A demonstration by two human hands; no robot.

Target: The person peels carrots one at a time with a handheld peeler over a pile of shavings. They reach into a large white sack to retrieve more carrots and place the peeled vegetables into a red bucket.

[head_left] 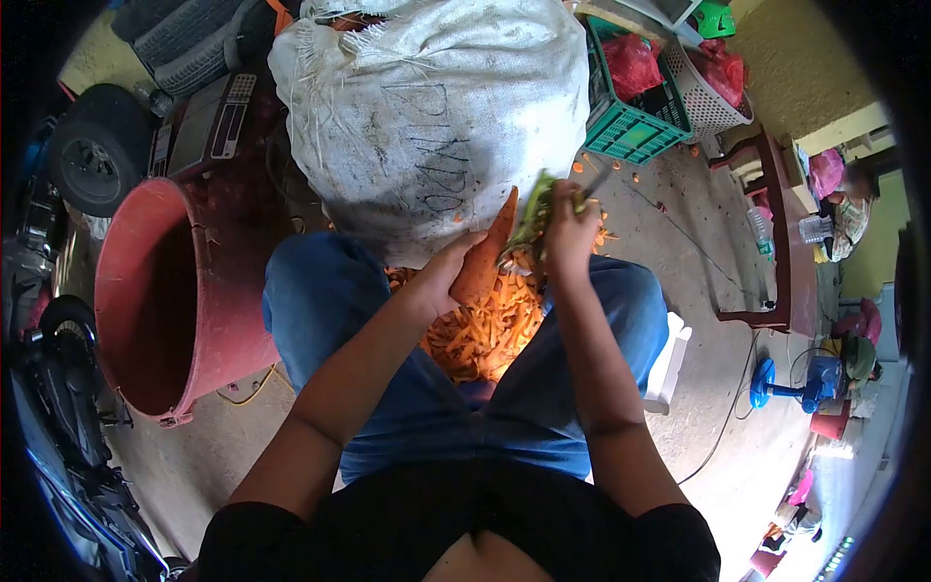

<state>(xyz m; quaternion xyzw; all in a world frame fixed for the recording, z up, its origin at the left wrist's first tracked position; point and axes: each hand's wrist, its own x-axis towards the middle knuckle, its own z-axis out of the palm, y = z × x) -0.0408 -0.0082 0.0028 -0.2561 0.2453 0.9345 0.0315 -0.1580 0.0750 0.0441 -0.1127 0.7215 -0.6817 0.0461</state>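
My left hand is closed around the thick end of a large orange carrot, which slants with its thin tip pointing up and away. Close to the carrot's right side, my right hand grips a mottled green-and-grey tool; its exact kind is blurred, and a narrow grey part juts out above the fingers. A gap shows between tool and carrot tip. Below both hands, between my knees, lies a heap of orange carrot peelings.
A bulging white woven sack stands right in front of me. To the left, a red barrel lies on its side. A green crate and a white basket hold red bags. A blue fan and cables are on the right.
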